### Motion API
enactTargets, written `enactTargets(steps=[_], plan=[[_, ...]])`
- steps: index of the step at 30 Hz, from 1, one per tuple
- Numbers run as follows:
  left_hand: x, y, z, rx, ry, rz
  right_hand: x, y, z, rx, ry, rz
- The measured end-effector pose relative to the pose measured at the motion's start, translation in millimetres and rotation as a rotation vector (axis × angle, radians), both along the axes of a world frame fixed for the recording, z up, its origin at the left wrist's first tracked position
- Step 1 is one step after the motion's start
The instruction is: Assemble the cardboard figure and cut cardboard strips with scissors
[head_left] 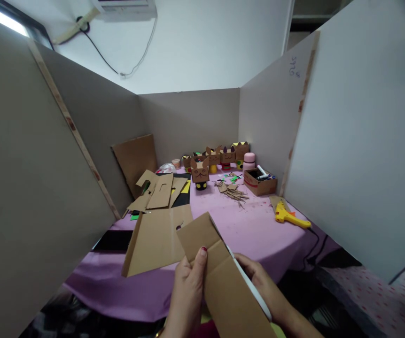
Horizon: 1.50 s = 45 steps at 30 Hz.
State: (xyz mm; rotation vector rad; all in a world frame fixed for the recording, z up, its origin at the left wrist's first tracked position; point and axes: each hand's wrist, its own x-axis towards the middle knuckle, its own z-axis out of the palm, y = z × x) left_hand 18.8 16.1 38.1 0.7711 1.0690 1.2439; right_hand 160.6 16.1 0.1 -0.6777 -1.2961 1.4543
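My left hand [191, 281] grips a folded piece of brown cardboard [223, 281], thumb on its face, in front of the table's near edge. A crease crosses the piece near its upper end. At the cardboard's right edge, my right hand [259, 281] is closed around what looks like a pair of white-handled scissors [250, 284]; its fingers are partly hidden behind the cardboard. A thin dark line, possibly the blade, runs along the upper edge. Left of my hands lies an opened cardboard sheet [156, 239] with a small dark hole.
Cut cardboard pieces [160, 191] are piled at left. Behind stand a cardboard animal figure [200, 172] and several similar ones. Cardboard strips [232, 191], a marker box [259, 185], a pink bottle [249, 162] and a corded yellow glue gun [290, 217] are toward the right. Partition walls enclose the table.
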Motion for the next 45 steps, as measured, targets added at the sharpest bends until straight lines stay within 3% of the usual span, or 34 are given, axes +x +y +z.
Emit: enactTargets(steps=[12, 20, 35, 41, 45], plan=[[0, 2, -2.8, 0.034, -0.009, -0.03, -2, 5, -7.0, -0.003, 0.014, -0.028], [1, 11, -14.9, 0.007, -0.005, -0.044, 0, 9, -9.1, -0.018, 0.044, -0.015], [4, 71, -50.2, -0.011, -0.03, -0.085, -1, 49, -40.8, -0.072, -0.047, -0.164], [3, 85, -53.4, -0.042, -0.093, -0.141, 0, 63, -46.7, -0.118, -0.14, -0.198], [-14, 87, -54.9, -0.09, -0.144, -0.088, 17, 75, -46.8, -0.173, -0.261, -0.253]])
